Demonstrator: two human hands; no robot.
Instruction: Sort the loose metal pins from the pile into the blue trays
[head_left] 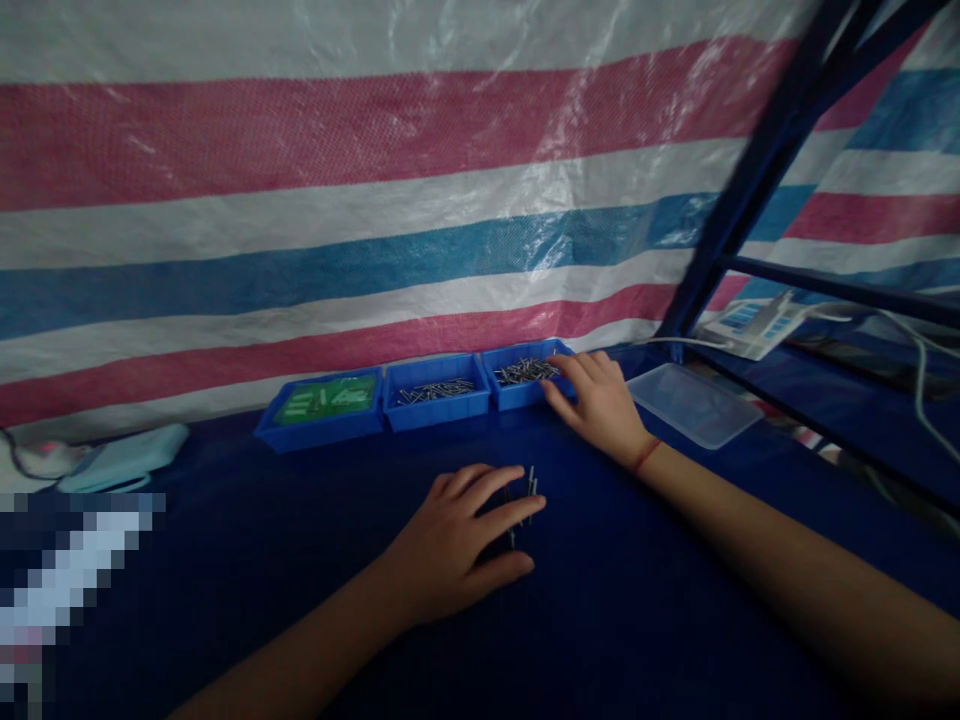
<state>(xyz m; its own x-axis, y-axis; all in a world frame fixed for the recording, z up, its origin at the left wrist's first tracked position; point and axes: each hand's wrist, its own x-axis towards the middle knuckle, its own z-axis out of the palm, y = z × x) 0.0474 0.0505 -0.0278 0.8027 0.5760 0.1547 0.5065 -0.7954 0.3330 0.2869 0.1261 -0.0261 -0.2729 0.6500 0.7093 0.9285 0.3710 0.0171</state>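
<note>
My left hand [457, 545] is over the dark blue tabletop [360, 640], fingers spread, beside a few thin metal pins [532, 490] lying near its fingertips. My right hand [596, 405] reaches to the right blue bin [517, 400], which holds many short metal pieces [527, 371]; its thumb and fingers are apart at the bin's right edge, and no piece shows between them. The middle blue bin [439, 411] contains longer metal pins [436, 390]. In the left blue bin [322, 434] are green and pale items [326, 398].
A clear plastic lid [696, 405] lies right of the bins. Farther right are a dark metal frame [750, 180], cables and a white power strip [757, 325]. A light blue case [127, 458] sits at the left. Striped sheeting [337, 240] hangs behind.
</note>
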